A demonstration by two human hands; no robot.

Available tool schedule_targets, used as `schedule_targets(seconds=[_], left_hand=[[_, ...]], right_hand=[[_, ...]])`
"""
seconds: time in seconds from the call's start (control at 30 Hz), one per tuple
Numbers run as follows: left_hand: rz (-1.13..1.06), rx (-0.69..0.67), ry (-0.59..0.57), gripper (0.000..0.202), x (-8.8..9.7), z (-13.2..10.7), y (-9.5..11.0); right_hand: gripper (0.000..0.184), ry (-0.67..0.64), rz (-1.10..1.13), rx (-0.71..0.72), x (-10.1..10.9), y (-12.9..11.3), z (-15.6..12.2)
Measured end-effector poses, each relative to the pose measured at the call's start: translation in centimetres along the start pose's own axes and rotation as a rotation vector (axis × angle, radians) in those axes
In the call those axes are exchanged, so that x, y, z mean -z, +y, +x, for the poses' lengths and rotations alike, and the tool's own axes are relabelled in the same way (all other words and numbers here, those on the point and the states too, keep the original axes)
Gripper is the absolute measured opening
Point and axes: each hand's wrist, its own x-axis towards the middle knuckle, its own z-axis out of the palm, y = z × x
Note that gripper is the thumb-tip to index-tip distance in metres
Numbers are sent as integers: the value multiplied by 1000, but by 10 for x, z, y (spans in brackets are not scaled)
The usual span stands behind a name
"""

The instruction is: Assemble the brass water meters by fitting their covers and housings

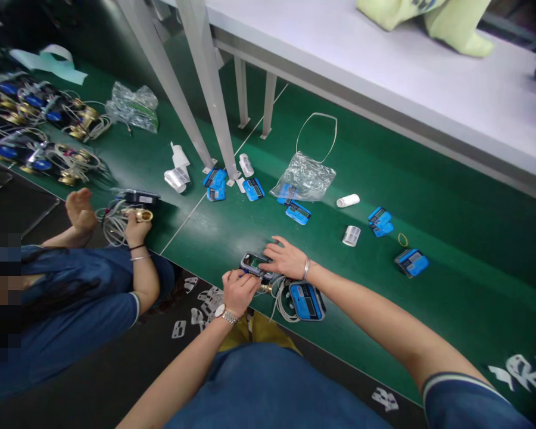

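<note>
A dark-cased meter (255, 262) with a small display window lies at the near edge of the green bench, a brass fitting (265, 288) beside it. My left hand (241, 292) is closed on its near edge, fingertips pressed to the case. From the right, my right hand (286, 259) reaches over the meter, fingers spread and some fingertips touching it. Just right of the hands sits a blue-faced meter (307, 301), with coiled grey cable (284, 302) against its left side.
Blue face plates (298, 213), a clear plastic bag (310, 177) and label rolls (351, 236) lie beyond my hands. Metal legs (209, 89) carry a white shelf (339, 53). At left, a co-worker's hand (137, 229) holds a brass-fitted meter. Several meters (40, 155) crowd the far left.
</note>
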Motion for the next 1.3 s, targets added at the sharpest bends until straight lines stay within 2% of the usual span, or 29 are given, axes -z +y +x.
schedule_targets(seconds=[0.27,0.57,0.73,0.87,1.13,1.3], left_hand=[[-16,12,5,11,0,-6,-1],[-23,50,-6,12,2,-10,3],[0,102,2,22,3,0,12],[22,110,-1,19,5,4,15],[32,99,2,16,3,1,8],[6,60,-10,13,2,-3,3]], right_hand=[[30,13,8,48,1,-8,7],[28,-19,34,78,7,-2,8],[28,-34,48,23,5,-6,8],[27,-33,60,-34,1,-12,7],[33,-24,80,-228,-4,-17,-13],[36,-1,36,-265,-5,-27,-28]])
